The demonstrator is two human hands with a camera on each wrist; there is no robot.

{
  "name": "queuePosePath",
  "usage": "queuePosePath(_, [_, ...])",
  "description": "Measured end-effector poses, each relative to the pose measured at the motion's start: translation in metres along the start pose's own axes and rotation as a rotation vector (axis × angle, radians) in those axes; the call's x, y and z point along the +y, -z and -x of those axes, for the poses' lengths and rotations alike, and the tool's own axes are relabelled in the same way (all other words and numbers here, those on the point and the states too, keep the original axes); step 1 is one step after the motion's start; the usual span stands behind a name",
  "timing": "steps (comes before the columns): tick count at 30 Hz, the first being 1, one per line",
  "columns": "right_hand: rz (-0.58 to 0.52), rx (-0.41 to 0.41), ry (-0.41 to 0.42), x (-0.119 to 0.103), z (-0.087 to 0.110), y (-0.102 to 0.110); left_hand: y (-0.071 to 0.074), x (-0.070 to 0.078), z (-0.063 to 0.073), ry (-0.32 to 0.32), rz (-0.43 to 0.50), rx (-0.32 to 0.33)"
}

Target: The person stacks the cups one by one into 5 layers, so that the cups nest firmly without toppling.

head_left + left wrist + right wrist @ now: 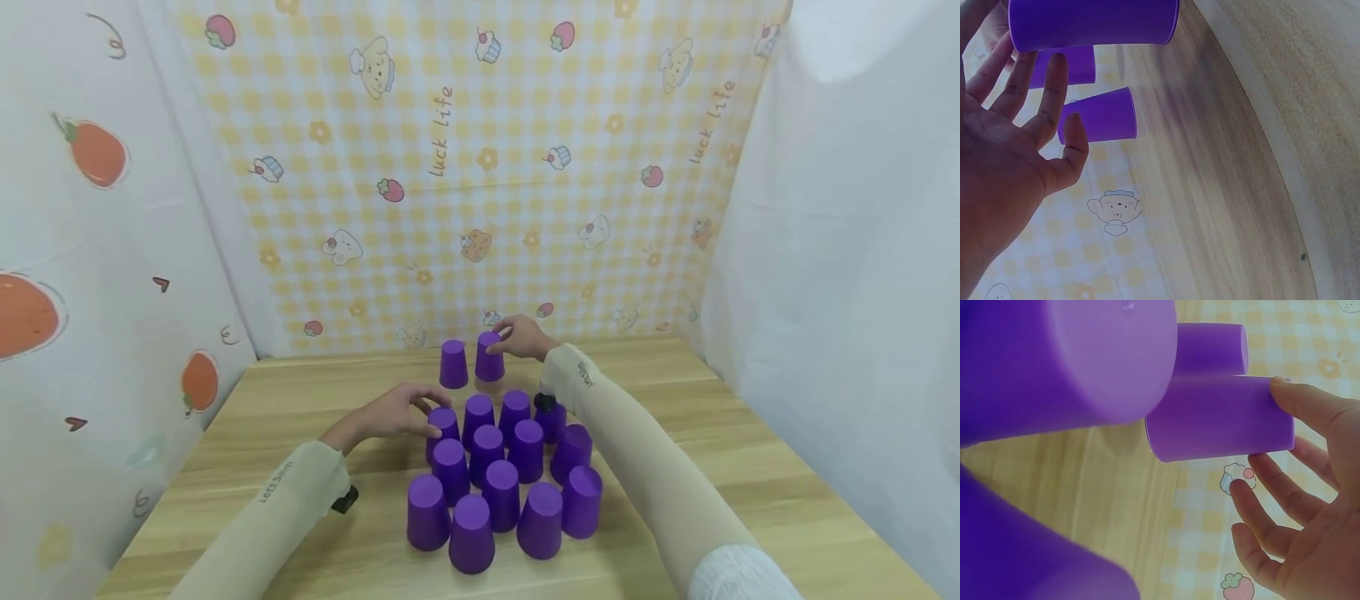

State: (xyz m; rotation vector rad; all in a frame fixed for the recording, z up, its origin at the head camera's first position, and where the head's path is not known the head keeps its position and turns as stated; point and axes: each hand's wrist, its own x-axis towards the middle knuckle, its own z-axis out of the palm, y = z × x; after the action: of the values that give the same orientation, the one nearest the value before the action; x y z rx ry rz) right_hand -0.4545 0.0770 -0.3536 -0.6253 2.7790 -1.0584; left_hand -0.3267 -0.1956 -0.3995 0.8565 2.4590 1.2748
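Note:
Upside-down purple cups stand on the wooden table. At the back, my right hand (522, 337) pinches the top of one purple cup (489, 367) between thumb and fingers, its other fingers spread loosely below in the right wrist view. Another purple cup (453, 367) stands just to its left. My left hand (393, 411) has thumb and fingertips around the top of the purple cup (444, 421) at the back left of the main group. In the left wrist view, that cup (1094, 22) fills the top edge, and the thumb's tip is out of frame.
Several more purple cups (502, 492) stand close together in staggered rows in front of my hands. My right forearm passes over a purple cup (553, 423) on the right. A checked cloth (487, 208) hangs behind the table (337, 542), with white cloths at both sides.

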Motion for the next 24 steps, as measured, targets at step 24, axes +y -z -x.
queuePosePath(24, [0.041,-0.03,-0.041,-0.002,-0.016,-0.015,-0.006,0.004,-0.002,0.035,-0.138,0.06])
